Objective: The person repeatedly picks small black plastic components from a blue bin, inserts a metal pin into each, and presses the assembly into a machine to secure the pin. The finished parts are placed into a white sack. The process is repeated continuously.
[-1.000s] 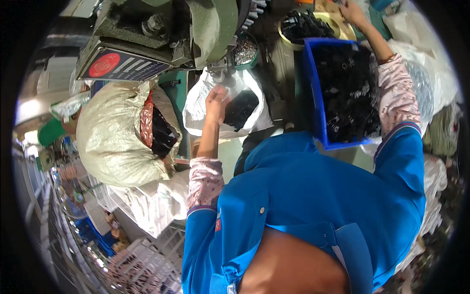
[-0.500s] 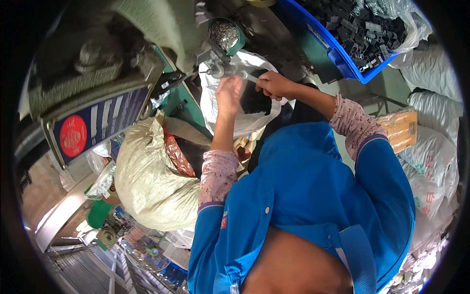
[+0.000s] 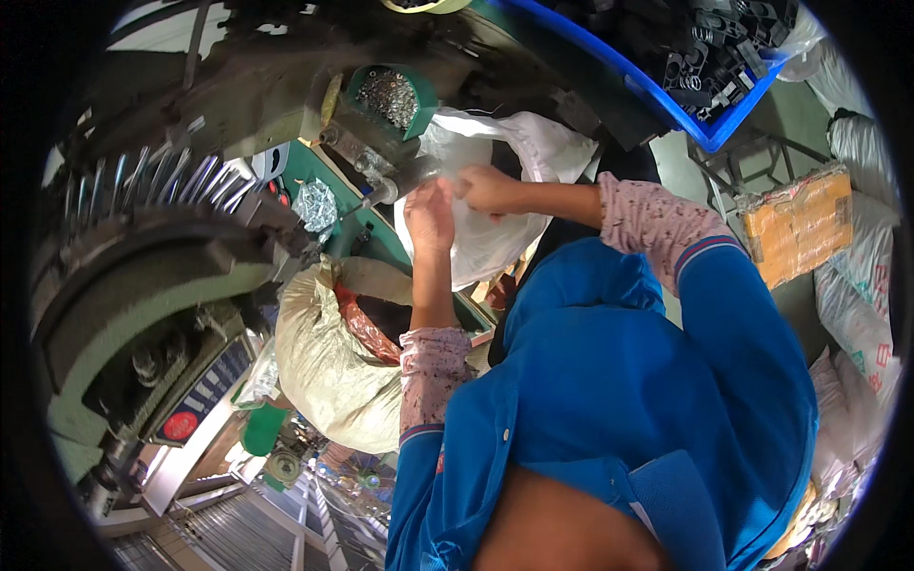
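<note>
While the left hand (image 3: 430,217) and right hand (image 3: 489,190) curl near each other beside a grey cylindrical metal fitting (image 3: 413,175)—whether either pinches anything cannot be told—the open white plastic bag (image 3: 476,249) sits beneath, presumably to catch pieces.

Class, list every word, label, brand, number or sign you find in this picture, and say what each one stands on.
Machine plate: red round emblem and pale marks on dark blue; its lettering is too small to read.
White sack, right: red characters and fainter greenish print, slanted; described only, not copied.
No other lettering is clear enough to make out.
</note>
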Available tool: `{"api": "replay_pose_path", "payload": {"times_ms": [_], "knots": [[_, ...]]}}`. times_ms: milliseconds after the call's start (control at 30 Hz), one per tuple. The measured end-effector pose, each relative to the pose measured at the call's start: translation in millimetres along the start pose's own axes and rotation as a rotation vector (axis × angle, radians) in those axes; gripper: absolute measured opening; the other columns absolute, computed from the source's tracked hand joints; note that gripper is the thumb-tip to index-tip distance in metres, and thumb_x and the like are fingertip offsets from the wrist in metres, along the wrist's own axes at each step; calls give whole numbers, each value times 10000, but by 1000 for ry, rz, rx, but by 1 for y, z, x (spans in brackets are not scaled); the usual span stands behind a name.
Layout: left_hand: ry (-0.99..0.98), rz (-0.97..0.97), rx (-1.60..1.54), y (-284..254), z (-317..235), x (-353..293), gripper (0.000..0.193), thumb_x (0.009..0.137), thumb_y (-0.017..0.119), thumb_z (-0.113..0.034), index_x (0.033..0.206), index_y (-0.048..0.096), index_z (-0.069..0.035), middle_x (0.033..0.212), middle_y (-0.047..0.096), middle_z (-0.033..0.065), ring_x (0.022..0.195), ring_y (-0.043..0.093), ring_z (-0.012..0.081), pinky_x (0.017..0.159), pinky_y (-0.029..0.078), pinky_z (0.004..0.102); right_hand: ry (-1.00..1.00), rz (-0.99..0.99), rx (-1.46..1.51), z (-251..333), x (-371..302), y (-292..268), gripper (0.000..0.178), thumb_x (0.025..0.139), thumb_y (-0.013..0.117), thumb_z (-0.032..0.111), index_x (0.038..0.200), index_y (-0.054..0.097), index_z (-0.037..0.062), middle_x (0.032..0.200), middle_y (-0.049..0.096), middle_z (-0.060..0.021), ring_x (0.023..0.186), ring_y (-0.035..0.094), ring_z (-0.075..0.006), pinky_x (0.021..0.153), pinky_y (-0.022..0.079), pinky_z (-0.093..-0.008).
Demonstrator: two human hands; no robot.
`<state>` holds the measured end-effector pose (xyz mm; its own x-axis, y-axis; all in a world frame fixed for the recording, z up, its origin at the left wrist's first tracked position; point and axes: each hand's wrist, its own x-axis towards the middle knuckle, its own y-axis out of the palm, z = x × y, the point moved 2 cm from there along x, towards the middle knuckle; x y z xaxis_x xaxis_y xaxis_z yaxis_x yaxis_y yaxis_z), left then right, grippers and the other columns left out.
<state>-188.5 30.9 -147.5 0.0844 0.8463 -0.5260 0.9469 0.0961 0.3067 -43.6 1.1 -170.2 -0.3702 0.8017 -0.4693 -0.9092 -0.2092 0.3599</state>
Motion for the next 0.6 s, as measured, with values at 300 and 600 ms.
{"api": "replay_pose_path", "payload": {"times_ms": [300, 600], "knots": [[-24, -18, 24, -29, 0, 20, 108, 795, 598, 54, 859, 629, -28, 880, 638, 69, 792, 584, 184, 753, 488, 323, -268, -426, -12, -25, -2, 30, 270, 906, 472, 228, 820, 574, -8, 841, 603, -251, 826, 577, -432, 718, 439, -495], [-131, -89, 50, -5, -8, 11, 117, 805, 600, 7, 918, 586, -21, 866, 596, 97, 742, 566, 213, 570, 482, 348, -162, -572, 88, -26, 0, 67, 252, 925, 437, 239, 891, 527, 5, 818, 588, -263, 808, 558, -454, 684, 432, -487]]}}
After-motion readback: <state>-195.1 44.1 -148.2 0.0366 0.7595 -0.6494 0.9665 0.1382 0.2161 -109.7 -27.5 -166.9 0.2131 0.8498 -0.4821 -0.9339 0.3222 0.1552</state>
